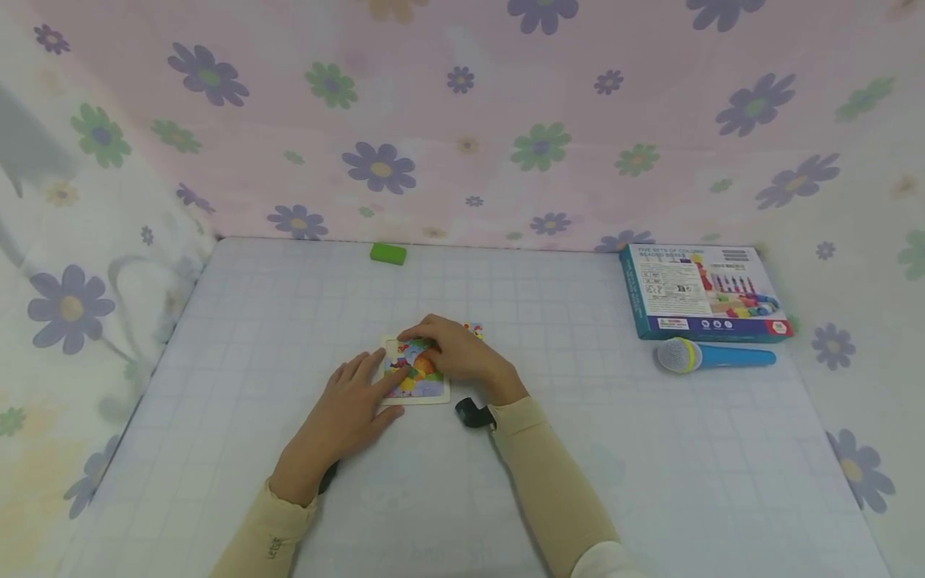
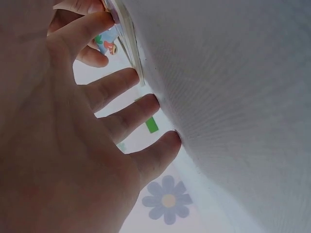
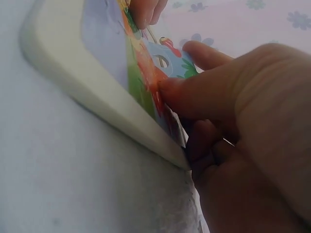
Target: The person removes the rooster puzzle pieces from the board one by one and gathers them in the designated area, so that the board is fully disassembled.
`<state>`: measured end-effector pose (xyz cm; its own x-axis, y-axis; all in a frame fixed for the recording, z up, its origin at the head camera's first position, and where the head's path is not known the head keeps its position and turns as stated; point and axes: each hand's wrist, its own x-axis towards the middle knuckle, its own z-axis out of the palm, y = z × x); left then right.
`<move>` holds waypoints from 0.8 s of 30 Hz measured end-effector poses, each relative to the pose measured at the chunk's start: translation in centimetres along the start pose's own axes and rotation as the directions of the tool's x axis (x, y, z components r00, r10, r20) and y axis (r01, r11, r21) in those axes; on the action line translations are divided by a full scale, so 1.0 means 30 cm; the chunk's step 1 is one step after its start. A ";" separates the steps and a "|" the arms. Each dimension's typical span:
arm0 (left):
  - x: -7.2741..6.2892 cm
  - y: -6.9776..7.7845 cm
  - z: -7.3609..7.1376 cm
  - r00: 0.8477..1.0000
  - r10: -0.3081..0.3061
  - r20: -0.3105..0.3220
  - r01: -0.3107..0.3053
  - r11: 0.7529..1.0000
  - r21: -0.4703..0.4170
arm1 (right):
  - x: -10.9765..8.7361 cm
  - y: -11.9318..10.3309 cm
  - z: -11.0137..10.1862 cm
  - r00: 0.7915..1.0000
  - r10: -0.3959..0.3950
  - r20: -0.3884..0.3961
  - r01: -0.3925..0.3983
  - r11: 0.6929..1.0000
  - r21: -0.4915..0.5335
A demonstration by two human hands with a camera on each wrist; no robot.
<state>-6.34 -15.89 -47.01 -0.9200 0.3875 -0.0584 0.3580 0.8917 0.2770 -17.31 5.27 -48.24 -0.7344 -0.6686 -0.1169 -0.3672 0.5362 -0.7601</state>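
The tilted blue piece [image 3: 176, 60] is over the far part of the puzzle tray [image 3: 97, 92], pinched by the right hand [image 1: 455, 345] — the nearer one — while the left hand [image 1: 350, 413], fingers spread, rests at the tray's left.

Mid-frame in the head view: 1 left hand [image 1: 348, 411], 1 right hand [image 1: 464, 355], 1 picture board [image 1: 433, 400], 1 green block [image 1: 389, 254], 1 partly hidden small piece [image 1: 474, 328]. At right: 1 box [image 1: 706, 293], 1 microphone [image 1: 715, 356]. At bottom: 2 beige sleeves [image 1: 552, 474]. Upper centre, right wrist view: 1 blue piece [image 3: 176, 54].
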 end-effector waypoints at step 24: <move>0.001 0.023 -0.007 1.000 -0.019 0.018 0.018 1.000 0.026 | -0.002 -0.029 0.001 1.000 -0.015 -0.011 0.014 0.998 -0.065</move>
<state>-6.13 -15.30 -46.63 -0.9234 0.3752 -0.0812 0.3453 0.9042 0.2512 -16.95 4.82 -47.58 -0.7353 -0.6705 -0.0983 -0.4136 0.5590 -0.7186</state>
